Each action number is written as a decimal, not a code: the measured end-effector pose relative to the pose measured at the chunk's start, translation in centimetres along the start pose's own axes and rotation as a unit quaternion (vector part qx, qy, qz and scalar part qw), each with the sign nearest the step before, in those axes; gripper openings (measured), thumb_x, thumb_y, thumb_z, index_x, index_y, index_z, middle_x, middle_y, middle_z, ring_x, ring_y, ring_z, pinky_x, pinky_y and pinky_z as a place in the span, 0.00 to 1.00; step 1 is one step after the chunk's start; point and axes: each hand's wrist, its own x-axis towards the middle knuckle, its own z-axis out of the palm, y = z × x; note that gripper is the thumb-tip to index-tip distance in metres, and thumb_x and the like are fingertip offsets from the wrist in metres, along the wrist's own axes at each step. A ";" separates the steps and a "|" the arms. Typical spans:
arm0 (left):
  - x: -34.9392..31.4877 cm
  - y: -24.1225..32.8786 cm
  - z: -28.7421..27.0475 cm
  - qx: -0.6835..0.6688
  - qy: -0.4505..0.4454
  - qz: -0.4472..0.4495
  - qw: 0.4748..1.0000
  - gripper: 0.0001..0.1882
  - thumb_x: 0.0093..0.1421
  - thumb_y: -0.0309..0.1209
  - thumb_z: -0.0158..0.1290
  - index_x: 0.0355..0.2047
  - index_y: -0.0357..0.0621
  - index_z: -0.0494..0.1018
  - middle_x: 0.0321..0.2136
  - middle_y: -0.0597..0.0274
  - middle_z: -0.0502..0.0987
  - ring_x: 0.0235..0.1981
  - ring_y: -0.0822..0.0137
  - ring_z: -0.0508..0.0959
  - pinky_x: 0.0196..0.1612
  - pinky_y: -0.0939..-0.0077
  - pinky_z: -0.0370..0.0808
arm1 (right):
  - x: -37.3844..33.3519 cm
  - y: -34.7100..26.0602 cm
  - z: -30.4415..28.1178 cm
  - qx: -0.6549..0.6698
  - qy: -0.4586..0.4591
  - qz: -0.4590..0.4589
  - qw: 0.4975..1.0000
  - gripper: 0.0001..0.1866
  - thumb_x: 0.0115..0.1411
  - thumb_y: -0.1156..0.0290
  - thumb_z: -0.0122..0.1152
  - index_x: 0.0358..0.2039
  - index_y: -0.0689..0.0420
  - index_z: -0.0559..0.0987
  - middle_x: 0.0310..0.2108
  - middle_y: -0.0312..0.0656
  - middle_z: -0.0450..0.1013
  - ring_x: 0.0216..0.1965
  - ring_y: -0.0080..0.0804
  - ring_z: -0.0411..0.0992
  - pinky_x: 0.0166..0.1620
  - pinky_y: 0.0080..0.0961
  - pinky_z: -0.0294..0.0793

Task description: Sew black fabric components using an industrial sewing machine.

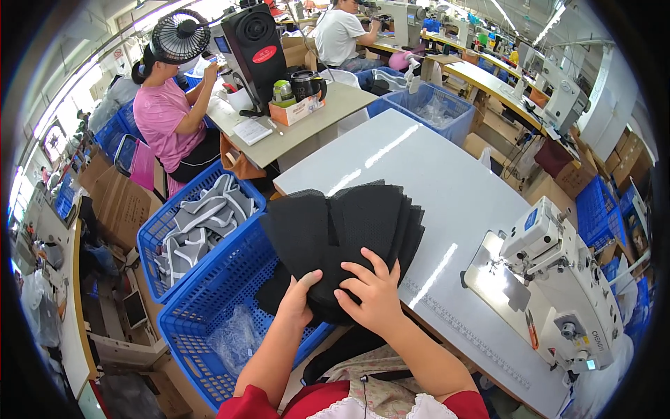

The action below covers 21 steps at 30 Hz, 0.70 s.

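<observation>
Two hands, left hand point(299, 297) & right hand point(375, 292), pinch near end of fanned stack of black mesh pieces point(342, 234), thumbs under, fingers on top, over white table point(433, 174) edge w/ blue basket point(209, 293) left of grip; likely light, floppy, slide-prone, so best held at the narrow end.

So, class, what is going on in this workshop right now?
A person at a white sewing table holds a fanned stack of black mesh pieces in both hands, the left hand under its near edge and the right hand on top. A sewing machine stands to the right, blue baskets to the left.
</observation>
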 end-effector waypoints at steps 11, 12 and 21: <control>-0.2 0.0 -3.1 -0.037 0.049 0.049 0.997 0.30 0.51 0.26 0.52 0.55 0.43 0.58 0.46 0.53 0.69 0.46 0.58 0.73 0.46 0.65 0.75 | 0.5 -1.5 1.2 0.073 -0.052 -0.033 0.995 0.14 0.52 0.55 0.63 0.30 0.52 0.80 0.48 0.35 0.72 0.61 0.42 0.57 0.54 0.63 0.48; -0.5 0.5 -4.1 -0.056 0.067 0.045 0.995 0.27 0.50 0.25 0.52 0.53 0.41 0.62 0.43 0.53 0.72 0.44 0.58 0.75 0.47 0.64 0.74 | 0.8 -1.9 1.6 0.074 -0.069 -0.054 0.993 0.15 0.52 0.55 0.63 0.34 0.52 0.81 0.50 0.36 0.72 0.61 0.43 0.56 0.55 0.56 0.48; -9.7 9.4 -16.3 -0.072 0.263 0.151 0.950 0.27 0.49 0.33 0.57 0.49 0.34 0.68 0.45 0.51 0.75 0.48 0.53 0.74 0.55 0.58 0.69 | 1.7 0.9 2.4 -0.022 -0.109 -0.033 0.993 0.30 0.51 0.54 0.62 0.55 0.49 0.70 0.64 0.46 0.53 0.66 0.50 0.45 0.63 0.60 0.36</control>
